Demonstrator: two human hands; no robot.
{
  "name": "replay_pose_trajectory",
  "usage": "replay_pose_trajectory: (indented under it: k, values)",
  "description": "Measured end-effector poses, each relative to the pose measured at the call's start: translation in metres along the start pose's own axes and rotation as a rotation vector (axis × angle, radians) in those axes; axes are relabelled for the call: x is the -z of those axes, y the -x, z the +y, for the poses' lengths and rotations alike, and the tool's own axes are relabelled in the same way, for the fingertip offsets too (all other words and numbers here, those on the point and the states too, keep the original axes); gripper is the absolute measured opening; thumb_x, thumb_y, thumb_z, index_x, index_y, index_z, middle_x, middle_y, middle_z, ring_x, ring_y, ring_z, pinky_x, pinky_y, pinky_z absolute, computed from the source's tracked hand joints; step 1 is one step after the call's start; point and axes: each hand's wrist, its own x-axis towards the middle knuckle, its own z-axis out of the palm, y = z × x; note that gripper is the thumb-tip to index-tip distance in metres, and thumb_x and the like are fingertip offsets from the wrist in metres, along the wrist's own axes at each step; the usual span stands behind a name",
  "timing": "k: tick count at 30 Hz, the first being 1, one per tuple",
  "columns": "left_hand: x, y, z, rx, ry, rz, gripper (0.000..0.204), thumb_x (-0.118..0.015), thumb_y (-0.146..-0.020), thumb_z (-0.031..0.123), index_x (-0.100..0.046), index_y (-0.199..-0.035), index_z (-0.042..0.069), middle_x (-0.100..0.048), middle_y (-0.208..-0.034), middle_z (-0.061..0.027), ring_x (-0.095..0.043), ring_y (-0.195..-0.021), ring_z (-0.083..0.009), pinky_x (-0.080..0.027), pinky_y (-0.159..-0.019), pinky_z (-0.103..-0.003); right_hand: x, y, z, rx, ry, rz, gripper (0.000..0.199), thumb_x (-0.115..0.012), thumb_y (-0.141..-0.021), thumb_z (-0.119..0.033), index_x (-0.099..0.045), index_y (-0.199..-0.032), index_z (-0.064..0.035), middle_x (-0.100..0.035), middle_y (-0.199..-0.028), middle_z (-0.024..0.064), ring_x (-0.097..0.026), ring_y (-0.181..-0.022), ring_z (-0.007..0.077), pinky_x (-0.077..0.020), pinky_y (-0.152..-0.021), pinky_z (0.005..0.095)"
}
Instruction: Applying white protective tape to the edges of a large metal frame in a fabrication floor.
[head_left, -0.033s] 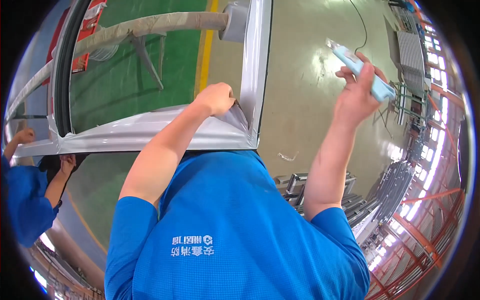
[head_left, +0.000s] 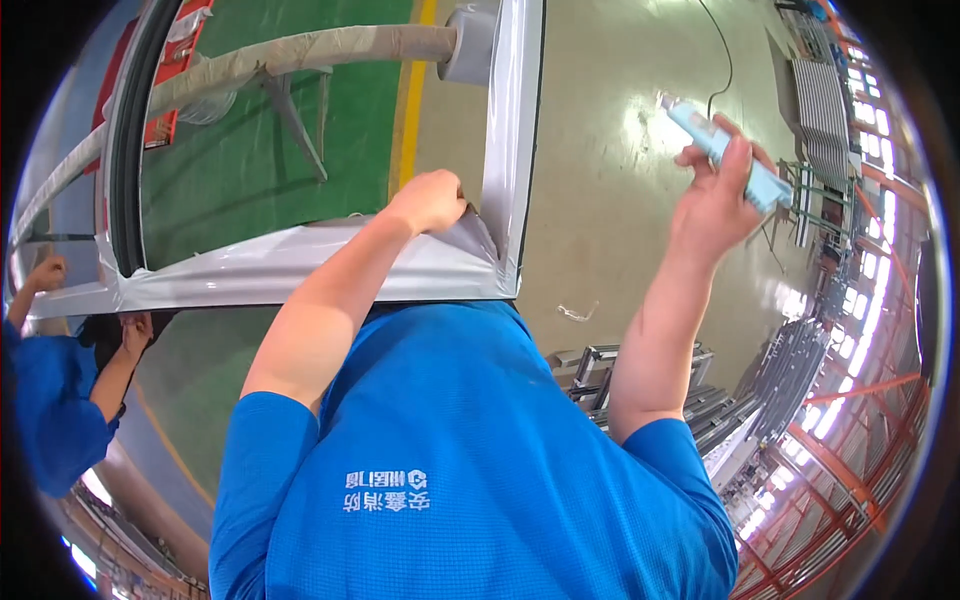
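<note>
My left hand (head_left: 432,202) is closed, its fingers pinching the loose edge of a white protective film (head_left: 320,250) near the corner of a frame (head_left: 512,150). The film is partly raised off the frame's near bar, and its grey underside shows beside my fingers. Out over the floor to the right, my right hand (head_left: 722,195) is wrapped round a light blue utility knife (head_left: 712,138). The knife's metal tip points up and to the left, away from the frame.
A wrapped support bar (head_left: 320,48) with a grey roller end (head_left: 468,45) crosses under the frame. At left a co-worker in blue (head_left: 65,400) stands by the frame. Dark metal profiles (head_left: 725,415) lie stacked at right, and a cable (head_left: 730,60) runs along the floor.
My right hand with the utility knife has dropped slightly. My left hand has shifted a little, and the film's raised edge has moved slightly with it.
</note>
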Motion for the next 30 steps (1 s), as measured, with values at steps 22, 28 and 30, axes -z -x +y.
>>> replay_pose_trajectory:
  k: [22,28,30]
  values:
    - [-0.025,-0.051,-0.037,0.39,0.167,-0.583,0.028,-0.072,-0.083,0.034,-0.073,-0.092,0.007,-0.066,-0.084,-0.004,-0.06,-0.074,-0.0163,-0.049,-0.067,-0.033,0.078,0.215,0.189,-1.274,-0.097,-0.528,0.025,-0.064,-0.087,-0.007,-0.064,-0.11,0.0017,-0.068,-0.091,0.0057,-0.063,-0.078,0.0142,-0.0512,-0.072,0.029]
    - [-0.026,-0.033,-0.023,0.469,0.156,-0.594,0.026,-0.067,-0.09,0.029,-0.069,-0.085,0.004,-0.06,-0.075,0.0,-0.054,-0.07,-0.0106,-0.046,-0.065,-0.027,0.052,0.199,0.203,-1.347,-0.276,-0.763,0.02,-0.065,-0.091,-0.011,-0.068,-0.109,-0.0022,-0.07,-0.095,0.005,-0.065,-0.086,0.0147,-0.0526,-0.08,0.0302]
    - [-0.017,-0.022,-0.017,0.506,0.184,-0.585,0.026,-0.068,-0.088,0.028,-0.07,-0.088,0.002,-0.063,-0.077,-0.0024,-0.056,-0.072,-0.0119,-0.047,-0.067,-0.027,0.049,0.195,0.201,-1.424,-0.399,-0.769,0.02,-0.066,-0.091,-0.016,-0.068,-0.107,-0.0027,-0.07,-0.095,0.0058,-0.066,-0.085,0.0151,-0.0527,-0.079,0.0307]
